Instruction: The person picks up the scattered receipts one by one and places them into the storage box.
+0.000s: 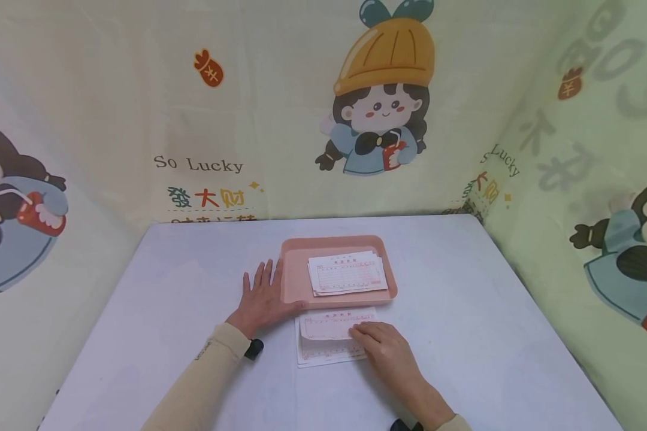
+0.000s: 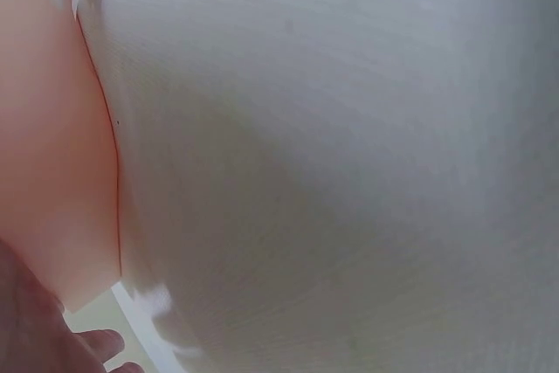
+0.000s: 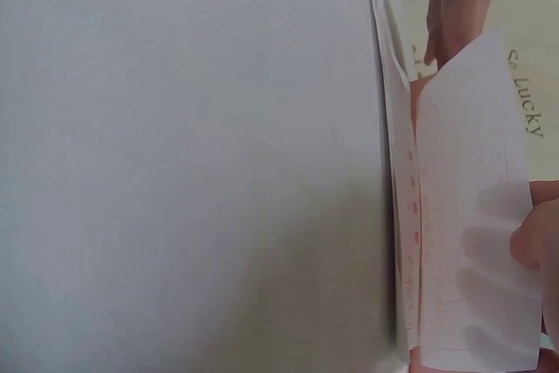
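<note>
In the head view a pink tray (image 1: 295, 263) holds a small stack of printed paper forms (image 1: 345, 275). My left hand (image 1: 261, 301) lies at the tray's left front corner, fingers straight and spread, thumb along the front rim. Before the tray is a second stack of forms (image 1: 329, 357). My right hand (image 1: 388, 354) pinches the right side of its top form (image 1: 329, 328), whose near edge is raised off the sheets below. The right wrist view shows that raised form (image 3: 463, 233) from behind, with the thumb on it and finger shadows showing through.
The white table (image 1: 194, 287) reaches back to a curtain (image 1: 286, 120) printed with cartoon figures and lettering. Curtains also stand along the left and right sides. A black band (image 1: 254, 349) sits at the left wrist, by the beige sleeve (image 1: 207, 365).
</note>
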